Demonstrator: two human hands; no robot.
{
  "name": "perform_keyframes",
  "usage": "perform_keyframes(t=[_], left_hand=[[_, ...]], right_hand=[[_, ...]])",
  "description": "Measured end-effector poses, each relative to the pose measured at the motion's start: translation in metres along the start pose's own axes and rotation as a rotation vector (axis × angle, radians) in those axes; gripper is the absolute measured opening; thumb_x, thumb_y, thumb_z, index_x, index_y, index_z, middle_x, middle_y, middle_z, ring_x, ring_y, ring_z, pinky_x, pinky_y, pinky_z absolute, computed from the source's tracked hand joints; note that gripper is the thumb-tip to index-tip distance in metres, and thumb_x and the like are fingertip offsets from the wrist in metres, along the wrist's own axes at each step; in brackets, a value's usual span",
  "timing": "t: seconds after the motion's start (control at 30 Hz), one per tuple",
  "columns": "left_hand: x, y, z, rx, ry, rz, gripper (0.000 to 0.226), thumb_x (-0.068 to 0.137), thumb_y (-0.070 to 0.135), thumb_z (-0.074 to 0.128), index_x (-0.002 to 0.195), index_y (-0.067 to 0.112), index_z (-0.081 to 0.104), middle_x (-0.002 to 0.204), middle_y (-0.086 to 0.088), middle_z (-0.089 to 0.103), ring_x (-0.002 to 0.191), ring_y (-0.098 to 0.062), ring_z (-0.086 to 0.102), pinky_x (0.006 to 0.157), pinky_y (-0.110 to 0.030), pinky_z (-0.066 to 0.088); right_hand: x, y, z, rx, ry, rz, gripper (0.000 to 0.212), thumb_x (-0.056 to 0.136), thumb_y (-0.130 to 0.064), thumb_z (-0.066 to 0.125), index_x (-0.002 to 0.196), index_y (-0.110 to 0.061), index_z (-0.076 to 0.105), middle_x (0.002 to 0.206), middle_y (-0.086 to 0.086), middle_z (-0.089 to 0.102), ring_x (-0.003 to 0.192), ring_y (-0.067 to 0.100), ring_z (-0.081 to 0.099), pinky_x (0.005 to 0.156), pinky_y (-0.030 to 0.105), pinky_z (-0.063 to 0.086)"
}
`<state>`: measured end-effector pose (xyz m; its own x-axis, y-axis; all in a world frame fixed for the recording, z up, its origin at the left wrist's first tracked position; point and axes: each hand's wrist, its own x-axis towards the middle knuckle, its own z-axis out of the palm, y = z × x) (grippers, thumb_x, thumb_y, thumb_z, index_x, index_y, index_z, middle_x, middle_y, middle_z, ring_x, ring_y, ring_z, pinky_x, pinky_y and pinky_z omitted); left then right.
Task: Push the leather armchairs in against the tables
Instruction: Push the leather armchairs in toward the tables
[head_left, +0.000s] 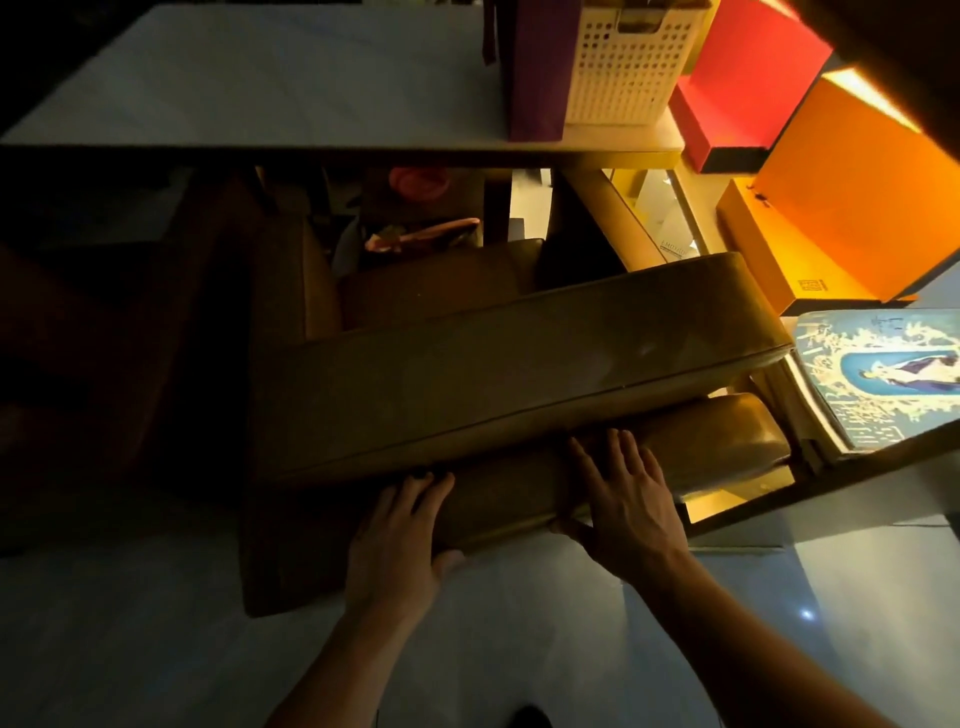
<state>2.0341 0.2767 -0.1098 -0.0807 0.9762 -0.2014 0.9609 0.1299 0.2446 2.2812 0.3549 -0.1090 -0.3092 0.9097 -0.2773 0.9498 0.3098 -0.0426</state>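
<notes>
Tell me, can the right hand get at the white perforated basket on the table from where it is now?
Probably not without stepping round. The right hand lies flat on the armchair back, and the whole chair sits between it and the table, where the white basket stands at the far side.

You're standing behind the brown leather armchair (493, 374), w/ its back toward you and its front sitting under the pale flat-topped table (249, 88). The white perforated plastic basket (628, 67) is sitting on the table's right end; the orange cardboard box (852, 208) is lying right of the chair.
</notes>
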Motion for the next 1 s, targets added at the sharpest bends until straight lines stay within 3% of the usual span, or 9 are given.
perform_keyframes(t=[0.13, 0.33, 0.53, 0.63, 0.7, 0.8, 0.87, 1.0], left_hand=[[-0.022, -0.022, 0.001, -0.017, -0.022, 0.017, 0.083, 0.085, 0.055, 0.063, 0.148, 0.05, 0.01, 0.15, 0.023, 0.02, 0.138, -0.01, 0.018, 0.096, -0.042, 0.048], [-0.064, -0.068, -0.003, -0.005, -0.054, 0.064, 0.083, 0.085, 0.053, 0.063, 0.148, 0.052, 0.008, 0.153, 0.023, 0.017, 0.14, -0.012, 0.017, 0.1, -0.039, 0.046], [-0.091, -0.114, -0.018, 0.042, -0.116, 0.104, 0.082, 0.087, 0.049, 0.063, 0.149, 0.05, 0.01, 0.152, 0.024, 0.018, 0.138, -0.012, 0.02, 0.099, -0.04, 0.045], [-0.095, -0.129, -0.024, 0.079, -0.14, 0.115, 0.082, 0.087, 0.048, 0.063, 0.149, 0.049, 0.009, 0.153, 0.023, 0.018, 0.138, -0.013, 0.02, 0.098, -0.041, 0.045], [-0.095, -0.133, -0.024, 0.07, -0.144, 0.127, 0.082, 0.088, 0.048, 0.062, 0.15, 0.049, 0.009, 0.154, 0.022, 0.019, 0.139, -0.012, 0.019, 0.099, -0.041, 0.045], [-0.09, -0.134, -0.027, 0.06, -0.144, 0.143, 0.082, 0.088, 0.049, 0.061, 0.15, 0.048, 0.009, 0.155, 0.022, 0.018, 0.14, -0.012, 0.018, 0.101, -0.04, 0.043], [-0.084, -0.135, -0.029, 0.073, -0.127, 0.149, 0.081, 0.088, 0.049, 0.061, 0.151, 0.047, 0.009, 0.156, 0.021, 0.019, 0.14, -0.012, 0.018, 0.101, -0.038, 0.042], [-0.061, -0.131, -0.038, 0.067, -0.092, 0.125, 0.079, 0.09, 0.045, 0.062, 0.152, 0.043, 0.012, 0.157, 0.017, 0.021, 0.142, -0.017, 0.018, 0.107, -0.039, 0.036]], right_hand=[[-0.026, -0.026, 0.007, -0.014, -0.002, 0.041, 0.105, 0.08, -0.083, 0.044, 0.158, -0.029, -0.002, 0.163, 0.025, 0.005, 0.15, 0.043, 0.005, 0.12, 0.053, 0.008], [-0.071, -0.081, 0.025, -0.032, -0.001, 0.104, 0.105, 0.074, -0.083, 0.053, 0.155, -0.022, 0.027, 0.151, 0.032, 0.035, 0.14, 0.049, 0.034, 0.11, 0.059, 0.035], [-0.1, -0.136, 0.036, -0.018, -0.08, 0.137, 0.105, 0.073, -0.088, 0.02, 0.148, -0.019, 0.043, 0.138, 0.036, 0.048, 0.126, 0.053, 0.05, 0.093, 0.06, 0.048], [-0.101, -0.155, 0.031, -0.012, -0.086, 0.129, 0.104, 0.073, -0.088, 0.019, 0.151, -0.021, 0.035, 0.142, 0.039, 0.042, 0.131, 0.055, 0.043, 0.099, 0.065, 0.041], [-0.098, -0.158, 0.026, -0.041, -0.072, 0.11, 0.104, 0.074, -0.09, 0.021, 0.154, -0.023, 0.028, 0.147, 0.04, 0.035, 0.136, 0.056, 0.036, 0.108, 0.073, 0.024], [-0.092, -0.153, 0.02, -0.041, -0.178, 0.099, 0.106, 0.077, -0.091, 0.027, 0.157, -0.03, -0.006, 0.16, 0.032, 0.002, 0.148, 0.049, 0.005, 0.114, 0.072, 0.003], [-0.085, -0.151, 0.016, -0.02, -0.247, 0.113, 0.106, 0.078, -0.089, 0.031, 0.154, -0.032, -0.018, 0.162, 0.026, -0.01, 0.149, 0.045, -0.005, 0.117, 0.068, 0.005], [-0.061, -0.15, 0.014, 0.005, -0.165, 0.113, 0.106, 0.078, -0.088, 0.034, 0.155, -0.034, -0.014, 0.163, 0.025, -0.005, 0.15, 0.044, -0.001, 0.116, 0.068, 0.012]])
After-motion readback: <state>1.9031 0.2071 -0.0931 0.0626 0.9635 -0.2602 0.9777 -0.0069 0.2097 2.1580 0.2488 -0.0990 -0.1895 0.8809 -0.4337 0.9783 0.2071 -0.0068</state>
